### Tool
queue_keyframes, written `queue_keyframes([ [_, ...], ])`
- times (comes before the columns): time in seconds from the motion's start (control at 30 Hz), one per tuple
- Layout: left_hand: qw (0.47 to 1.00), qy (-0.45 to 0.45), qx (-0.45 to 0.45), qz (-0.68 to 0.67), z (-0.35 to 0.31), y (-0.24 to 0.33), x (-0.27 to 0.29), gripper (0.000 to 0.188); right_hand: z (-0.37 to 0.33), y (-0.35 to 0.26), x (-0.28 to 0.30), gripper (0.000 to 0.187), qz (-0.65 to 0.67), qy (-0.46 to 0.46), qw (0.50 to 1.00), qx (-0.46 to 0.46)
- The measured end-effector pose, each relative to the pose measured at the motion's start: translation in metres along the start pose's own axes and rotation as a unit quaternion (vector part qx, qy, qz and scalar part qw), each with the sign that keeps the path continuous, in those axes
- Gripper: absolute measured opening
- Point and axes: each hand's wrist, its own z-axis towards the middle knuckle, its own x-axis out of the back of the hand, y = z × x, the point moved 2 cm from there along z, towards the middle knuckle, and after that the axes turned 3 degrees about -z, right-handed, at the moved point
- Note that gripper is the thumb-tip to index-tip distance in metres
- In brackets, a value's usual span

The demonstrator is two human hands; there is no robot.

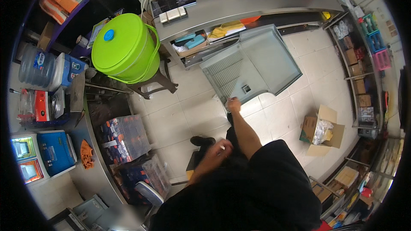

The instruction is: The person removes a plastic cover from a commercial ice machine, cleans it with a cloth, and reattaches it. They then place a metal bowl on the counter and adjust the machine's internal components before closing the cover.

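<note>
- Grey plastic panel (257, 62), large, with a ribbed section, stands tilted on the tiled floor (192, 111), its upper part leaning by the steel counter (257, 4).
- Right hand (233, 104): fingers closed on the panel's lower edge.
- Left hand (220, 149): held near the body, fingers loosely curled; cannot tell whether it holds anything.
- Green lidded bucket (124, 47) on a stand, left of the panel, apart from it.
- Judgement: panel is held by one hand only and not yet lifted clear of the floor.
</note>
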Motion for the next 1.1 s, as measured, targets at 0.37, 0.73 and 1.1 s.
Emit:
queue_keyframes([
  [0.37, 0.886, 0.411, 0.205, 0.060, 0.223, -0.220, 0.070, 0.036, 0.214, 0.273, 0.185, 0.095, 0.024, 0.238, 0.908, -0.345],
  [0.73, 0.815, 0.460, 0.350, 0.043, 0.282, -0.294, 0.056, 0.071, 0.252, 0.313, 0.152, 0.077, 0.440, 0.143, 0.845, -0.268],
  [1.1, 0.751, 0.610, 0.238, 0.080, 0.255, -0.255, 0.016, 0.078, 0.187, 0.247, 0.230, 0.050, 0.226, 0.316, 0.879, -0.278],
])
